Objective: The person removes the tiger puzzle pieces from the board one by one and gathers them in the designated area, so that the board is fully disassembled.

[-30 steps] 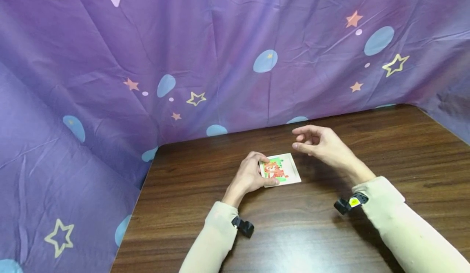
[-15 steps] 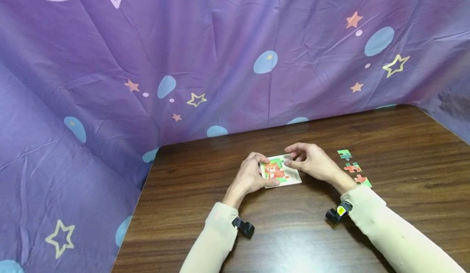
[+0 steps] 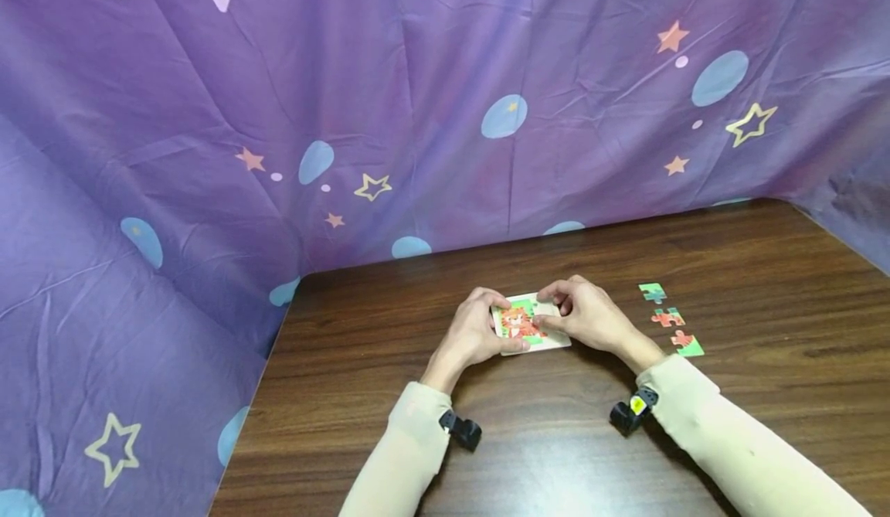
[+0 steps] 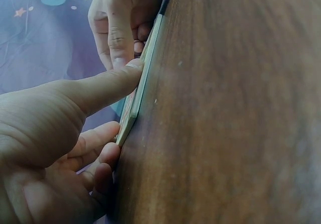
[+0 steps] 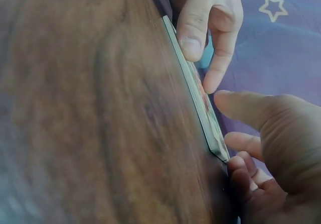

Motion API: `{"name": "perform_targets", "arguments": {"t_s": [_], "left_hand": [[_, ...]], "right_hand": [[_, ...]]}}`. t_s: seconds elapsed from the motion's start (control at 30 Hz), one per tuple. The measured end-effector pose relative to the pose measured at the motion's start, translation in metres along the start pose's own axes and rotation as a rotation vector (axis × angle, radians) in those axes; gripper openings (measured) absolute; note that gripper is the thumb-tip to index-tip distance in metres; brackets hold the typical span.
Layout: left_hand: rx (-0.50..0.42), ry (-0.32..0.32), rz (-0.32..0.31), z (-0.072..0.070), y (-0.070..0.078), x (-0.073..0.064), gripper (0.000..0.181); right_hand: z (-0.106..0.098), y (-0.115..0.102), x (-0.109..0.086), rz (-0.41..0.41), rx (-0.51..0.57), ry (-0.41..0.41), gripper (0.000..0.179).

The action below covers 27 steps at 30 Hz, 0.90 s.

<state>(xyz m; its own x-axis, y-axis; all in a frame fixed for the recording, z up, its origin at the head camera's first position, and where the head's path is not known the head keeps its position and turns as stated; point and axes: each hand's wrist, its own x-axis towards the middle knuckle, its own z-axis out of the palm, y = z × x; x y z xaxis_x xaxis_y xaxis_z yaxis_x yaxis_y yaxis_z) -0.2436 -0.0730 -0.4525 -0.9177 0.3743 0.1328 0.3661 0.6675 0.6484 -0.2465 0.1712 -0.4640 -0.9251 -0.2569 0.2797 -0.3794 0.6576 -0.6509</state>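
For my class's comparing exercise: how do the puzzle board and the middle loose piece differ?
The puzzle board is larger than the middle loose piece. The board has straight sides; the piece has a knobbly outline. The left hand holds the board, while no hand touches the piece. Both show red.

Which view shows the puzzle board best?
The head view: it looks down on the puzzle board, showing its orange-and-green picture, though the left hand and right hand cover parts. Both wrist views catch it almost edge-on, mainly its thin side.
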Motion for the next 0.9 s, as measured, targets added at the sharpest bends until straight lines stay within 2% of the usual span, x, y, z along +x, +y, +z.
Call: {"name": "perform_targets", "arguments": {"t_s": [0.13,0.17,0.3,0.37,0.47,0.5,0.67,0.73,0.9], "left_hand": [[0.006,-0.005,-0.015,0.001,0.000,0.000,0.069],[-0.002,-0.018,-0.037,-0.003,0.007,-0.002,0.067],[-0.004,-0.020,-0.043,-0.003,0.006,-0.001,0.068],[0.013,0.001,-0.016,0.003,-0.002,0.002,0.066],[0.011,0.001,-0.008,0.002,-0.003,0.002,0.065],[0.022,0.013,0.006,0.006,-0.008,0.004,0.064],[0.011,0.005,0.007,0.002,-0.005,0.003,0.065],[0.009,-0.006,0.001,0.000,-0.001,0.002,0.065],[0.025,0.008,0.012,0.007,-0.013,0.007,0.067]], "right_hand": [[0.002,0.000,0.000,-0.012,-0.016,0.013,0.043],[0.003,0.000,0.000,-0.020,-0.019,0.020,0.043],[0.006,0.002,-0.001,-0.055,-0.022,0.050,0.042],[0.007,0.002,-0.002,-0.063,-0.020,0.054,0.040],[0.010,0.008,-0.001,-0.079,-0.012,0.055,0.038],[0.010,0.009,-0.001,-0.082,-0.009,0.055,0.038],[0.016,0.019,0.001,-0.122,-0.001,0.082,0.042],[0.016,0.017,0.000,-0.116,-0.002,0.079,0.044],[0.012,0.004,0.000,-0.072,-0.004,0.049,0.046]]}}
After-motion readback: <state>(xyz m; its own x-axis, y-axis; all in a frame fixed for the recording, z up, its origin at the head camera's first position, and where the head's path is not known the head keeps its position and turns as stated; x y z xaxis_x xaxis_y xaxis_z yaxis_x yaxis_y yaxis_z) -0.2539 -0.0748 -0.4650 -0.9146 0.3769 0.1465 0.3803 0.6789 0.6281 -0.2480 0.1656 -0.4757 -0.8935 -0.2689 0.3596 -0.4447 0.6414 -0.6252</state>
